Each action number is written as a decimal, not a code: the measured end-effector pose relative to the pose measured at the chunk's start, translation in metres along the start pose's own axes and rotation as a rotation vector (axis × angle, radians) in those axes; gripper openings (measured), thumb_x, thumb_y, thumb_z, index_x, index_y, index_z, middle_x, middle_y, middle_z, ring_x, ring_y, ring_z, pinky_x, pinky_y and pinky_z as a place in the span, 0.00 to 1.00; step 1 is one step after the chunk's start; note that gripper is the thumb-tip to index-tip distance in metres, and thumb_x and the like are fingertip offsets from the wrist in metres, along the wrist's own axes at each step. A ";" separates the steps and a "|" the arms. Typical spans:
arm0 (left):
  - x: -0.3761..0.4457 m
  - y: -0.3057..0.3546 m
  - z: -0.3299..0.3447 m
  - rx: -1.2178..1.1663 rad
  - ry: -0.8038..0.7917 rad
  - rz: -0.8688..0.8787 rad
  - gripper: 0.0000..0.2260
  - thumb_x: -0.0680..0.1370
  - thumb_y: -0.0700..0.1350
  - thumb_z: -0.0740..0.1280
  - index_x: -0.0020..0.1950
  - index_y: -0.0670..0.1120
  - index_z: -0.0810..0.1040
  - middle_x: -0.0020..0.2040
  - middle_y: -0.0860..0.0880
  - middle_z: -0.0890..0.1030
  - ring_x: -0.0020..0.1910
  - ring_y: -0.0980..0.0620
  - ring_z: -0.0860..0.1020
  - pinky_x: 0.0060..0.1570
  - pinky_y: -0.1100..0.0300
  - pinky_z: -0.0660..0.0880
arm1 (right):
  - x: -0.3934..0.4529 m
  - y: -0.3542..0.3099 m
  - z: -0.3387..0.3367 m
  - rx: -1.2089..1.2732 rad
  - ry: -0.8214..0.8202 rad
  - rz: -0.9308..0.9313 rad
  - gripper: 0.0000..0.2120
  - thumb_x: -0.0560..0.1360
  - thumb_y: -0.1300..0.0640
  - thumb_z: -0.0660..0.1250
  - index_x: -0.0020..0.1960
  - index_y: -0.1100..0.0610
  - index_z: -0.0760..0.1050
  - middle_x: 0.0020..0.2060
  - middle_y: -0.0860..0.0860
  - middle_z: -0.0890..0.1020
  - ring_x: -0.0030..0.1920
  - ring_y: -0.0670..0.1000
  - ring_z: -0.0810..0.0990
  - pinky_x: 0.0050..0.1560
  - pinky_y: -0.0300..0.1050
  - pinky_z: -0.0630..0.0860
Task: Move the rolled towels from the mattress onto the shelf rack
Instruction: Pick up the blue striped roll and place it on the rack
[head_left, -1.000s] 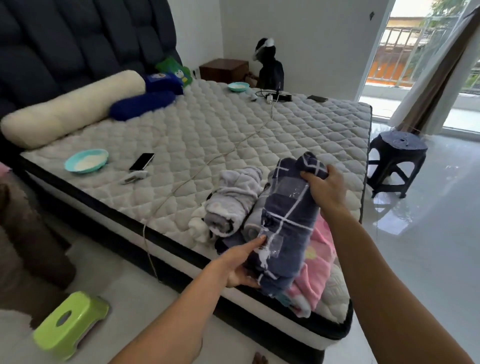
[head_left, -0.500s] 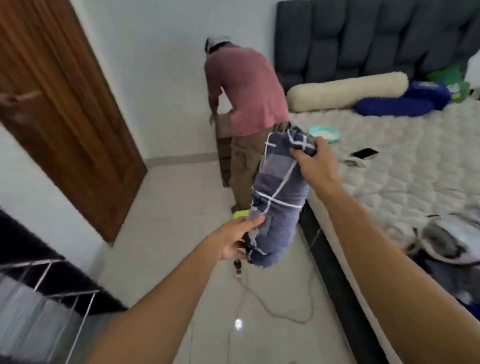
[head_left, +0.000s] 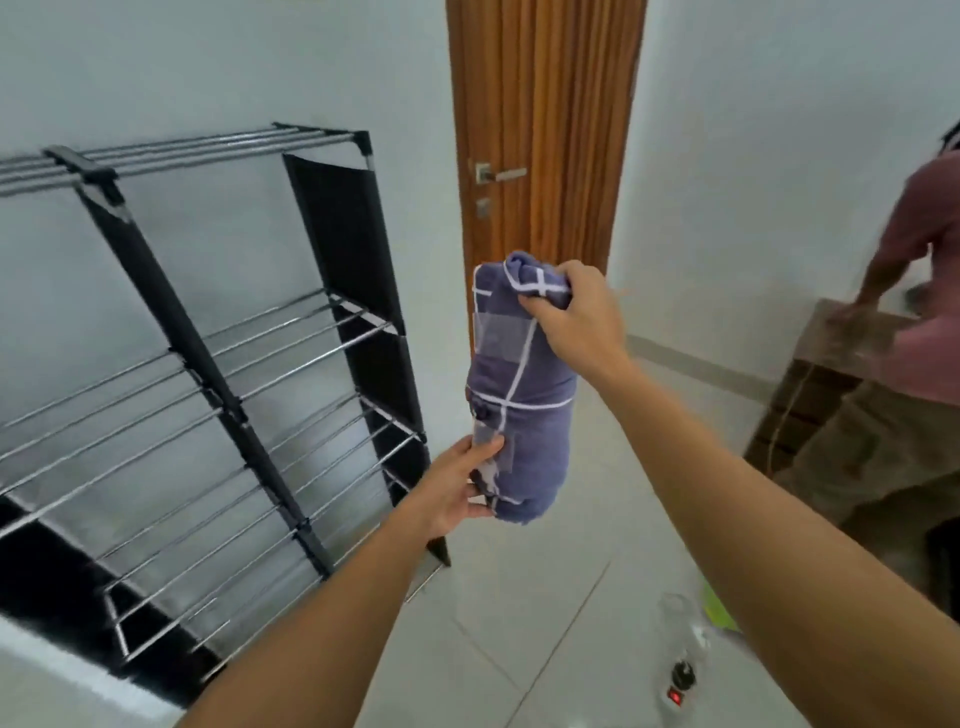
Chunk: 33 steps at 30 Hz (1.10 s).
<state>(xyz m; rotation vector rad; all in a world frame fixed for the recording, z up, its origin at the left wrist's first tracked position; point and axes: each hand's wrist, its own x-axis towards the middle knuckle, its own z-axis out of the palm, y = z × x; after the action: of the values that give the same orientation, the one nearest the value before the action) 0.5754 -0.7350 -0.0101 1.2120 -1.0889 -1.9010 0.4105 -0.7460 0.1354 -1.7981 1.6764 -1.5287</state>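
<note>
- Rolled towel: blue-purple with thin white grid lines, held upright in mid-air in front of the person, off the floor, just right of the shelf rack and not touching it.
- Right hand: fingers closed around the top end of the roll, pinching the bunched fabric; arm reaches in from lower right.
- Left hand: fingers wrapped on the lower left side of the roll, thumb pressed on the front near a pale patch; holding the bottom end.
- Both hands grip the same towel, one at each end.
- Shelf rack: black frame with black fabric side panels, silver metal rods forming several tiers; stands against the white wall at left. No towel visible on the tiers in view.
- Wooden door behind the towel, closed, with a metal lever handle on its left edge.
- Second person at the right edge in a pink top and khaki trousers, bent over a dark wooden piece of furniture; blurred.
- White tiled floor below; a power strip with a red lit switch lies on it near the bottom, a green object just beside the right forearm, partly hidden.
- Mattress not in view.
</note>
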 end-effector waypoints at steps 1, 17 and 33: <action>0.009 0.009 -0.011 -0.047 0.065 0.028 0.11 0.73 0.52 0.70 0.55 0.53 0.77 0.56 0.48 0.80 0.55 0.42 0.78 0.59 0.38 0.75 | 0.017 -0.003 0.017 0.032 -0.055 -0.039 0.19 0.73 0.55 0.71 0.35 0.44 0.62 0.38 0.47 0.72 0.38 0.45 0.70 0.35 0.27 0.66; 0.063 0.110 -0.111 -0.163 0.804 0.241 0.20 0.76 0.56 0.67 0.64 0.48 0.72 0.58 0.46 0.80 0.50 0.44 0.79 0.43 0.52 0.80 | 0.191 -0.050 0.255 0.082 -0.592 -0.224 0.21 0.76 0.52 0.66 0.64 0.61 0.66 0.62 0.61 0.71 0.54 0.61 0.76 0.47 0.47 0.69; 0.136 0.197 -0.172 0.119 0.822 0.187 0.23 0.77 0.57 0.64 0.71 0.56 0.65 0.54 0.44 0.82 0.37 0.47 0.84 0.24 0.65 0.73 | 0.281 -0.013 0.371 -0.149 -0.824 0.007 0.24 0.75 0.54 0.66 0.69 0.61 0.69 0.65 0.62 0.74 0.63 0.63 0.75 0.54 0.47 0.73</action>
<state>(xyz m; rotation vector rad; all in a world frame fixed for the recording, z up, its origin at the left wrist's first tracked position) 0.6967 -0.9924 0.0678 1.6689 -0.8126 -1.0235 0.6513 -1.1445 0.1312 -2.0706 1.3696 -0.5046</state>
